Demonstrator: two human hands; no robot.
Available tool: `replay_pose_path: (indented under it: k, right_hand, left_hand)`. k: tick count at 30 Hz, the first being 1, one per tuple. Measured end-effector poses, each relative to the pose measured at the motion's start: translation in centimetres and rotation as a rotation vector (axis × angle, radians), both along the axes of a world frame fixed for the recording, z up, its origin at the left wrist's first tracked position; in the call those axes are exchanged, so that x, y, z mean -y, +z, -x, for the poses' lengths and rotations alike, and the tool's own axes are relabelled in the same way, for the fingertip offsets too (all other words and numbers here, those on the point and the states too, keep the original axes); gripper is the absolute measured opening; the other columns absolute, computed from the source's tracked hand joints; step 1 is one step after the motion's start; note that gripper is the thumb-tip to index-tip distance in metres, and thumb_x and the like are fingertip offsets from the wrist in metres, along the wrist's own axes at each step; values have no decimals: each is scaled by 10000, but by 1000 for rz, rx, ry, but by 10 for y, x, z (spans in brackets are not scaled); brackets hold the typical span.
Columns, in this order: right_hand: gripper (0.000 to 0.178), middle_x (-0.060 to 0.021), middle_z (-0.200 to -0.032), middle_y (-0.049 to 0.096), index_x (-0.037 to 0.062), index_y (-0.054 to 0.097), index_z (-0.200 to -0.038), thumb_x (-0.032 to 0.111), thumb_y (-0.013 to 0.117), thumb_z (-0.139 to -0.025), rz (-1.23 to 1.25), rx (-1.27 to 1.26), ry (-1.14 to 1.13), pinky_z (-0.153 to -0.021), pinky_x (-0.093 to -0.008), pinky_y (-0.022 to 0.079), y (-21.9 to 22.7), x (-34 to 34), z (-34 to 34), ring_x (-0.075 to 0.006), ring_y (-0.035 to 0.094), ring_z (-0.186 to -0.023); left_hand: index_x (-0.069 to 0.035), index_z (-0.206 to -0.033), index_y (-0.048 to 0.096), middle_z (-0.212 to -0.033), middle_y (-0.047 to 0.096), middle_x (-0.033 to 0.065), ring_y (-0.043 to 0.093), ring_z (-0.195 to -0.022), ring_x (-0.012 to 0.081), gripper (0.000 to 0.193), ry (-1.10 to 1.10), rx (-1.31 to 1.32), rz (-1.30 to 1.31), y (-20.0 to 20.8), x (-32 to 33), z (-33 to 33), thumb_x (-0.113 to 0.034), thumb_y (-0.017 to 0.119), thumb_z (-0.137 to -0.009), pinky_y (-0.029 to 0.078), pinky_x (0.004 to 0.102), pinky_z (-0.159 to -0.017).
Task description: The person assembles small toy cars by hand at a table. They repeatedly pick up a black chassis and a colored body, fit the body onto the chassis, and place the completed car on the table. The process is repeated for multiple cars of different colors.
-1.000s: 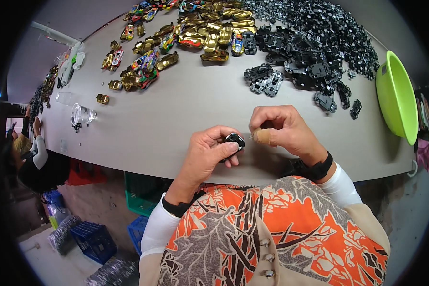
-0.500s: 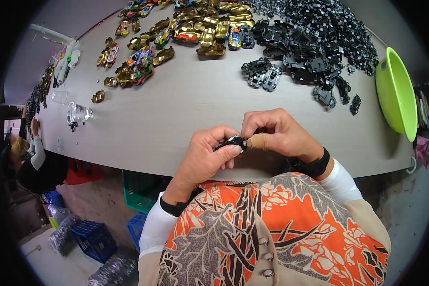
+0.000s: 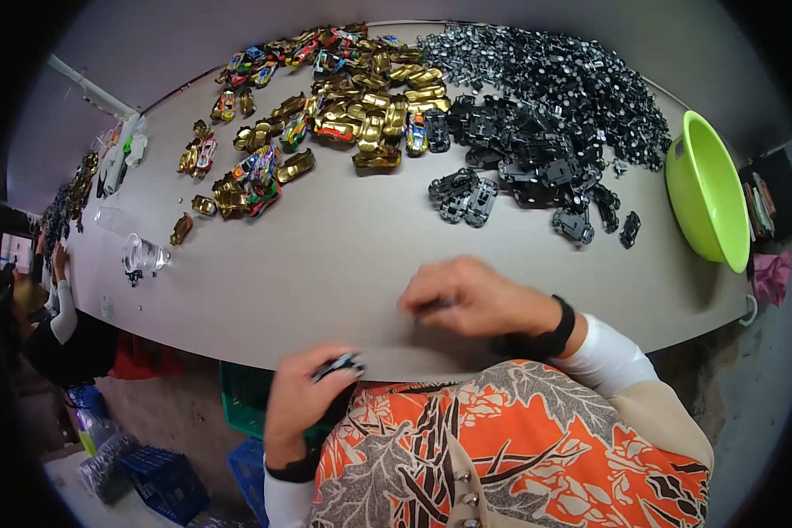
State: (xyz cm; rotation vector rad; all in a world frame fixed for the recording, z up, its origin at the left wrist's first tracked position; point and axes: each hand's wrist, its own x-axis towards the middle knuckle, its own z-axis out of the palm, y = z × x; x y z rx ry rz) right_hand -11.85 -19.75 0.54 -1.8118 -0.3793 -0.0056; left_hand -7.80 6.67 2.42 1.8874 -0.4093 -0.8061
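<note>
Slanting rightward lengthwise, toy car (image 3: 340, 364) (front unclear), in left hand (image 3: 297, 392)

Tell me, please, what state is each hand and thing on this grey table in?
Bare left hand: closed, gripping.
Small dark toy-car piece: held in that hand.
Bare right hand: fingers curled, blurred; grip unclear.
Shiny gold toy-car bodies: heaped, some apart.
Black plastic toy-car bases: heaped, some apart.
Clear plastic cup: uncovered; upright or tipped unclear.
Bright-green round plastic bowl: uncovered.
</note>
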Motion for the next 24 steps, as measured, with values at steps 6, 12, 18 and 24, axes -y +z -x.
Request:
replay_pose_path:
  k: [6, 12, 18, 24]
  right_hand:
    - [194, -91, -752, 644, -1, 639, -849, -59, 623, -665, 429, 28, -306, -632, -296, 489, 17, 52, -21, -200, 621, -695]
    - [177, -125, -765, 550, -11, 550, -869, -85, 526, -709, 377, 167, -465, -598, -325, 445, 17, 71, -33, -279, 562, -667]
    - [301, -116, -901, 577, 14, 548, -958, -65, 566, -668, 510, 229, -524, -664, -396, 462, 8, 65, -50, -331, 587, -811]
    - [342, -122, -920, 569, 33, 531, -1002, -33, 602, -673, 727, 173, -537, -687, -409, 478, 0, 73, -43, -344, 586, -838]
  left_hand:
    - [73, -1006, 622, -797, 666, 91, 608, -740, 113, 328, 301, -14, -262, -14, -108, 8, -15, 686, -696, 485, 243, -675]
    - [49, -1012, 638, -874, 676, 120, 622, -789, 149, 264, 236, 492, -254, 21, -21, -44, -66, 638, -774, 478, 272, -727]
    - [-16, -920, 636, -967, 621, 146, 565, -952, 323, 193, -100, 1085, -49, -24, 127, -127, -32, 636, -728, 464, 375, -799]
    - [-46, -964, 641, -967, 613, 111, 565, -883, 274, 301, -212, 1032, -368, -34, 159, -128, -60, 697, -668, 476, 359, -741]
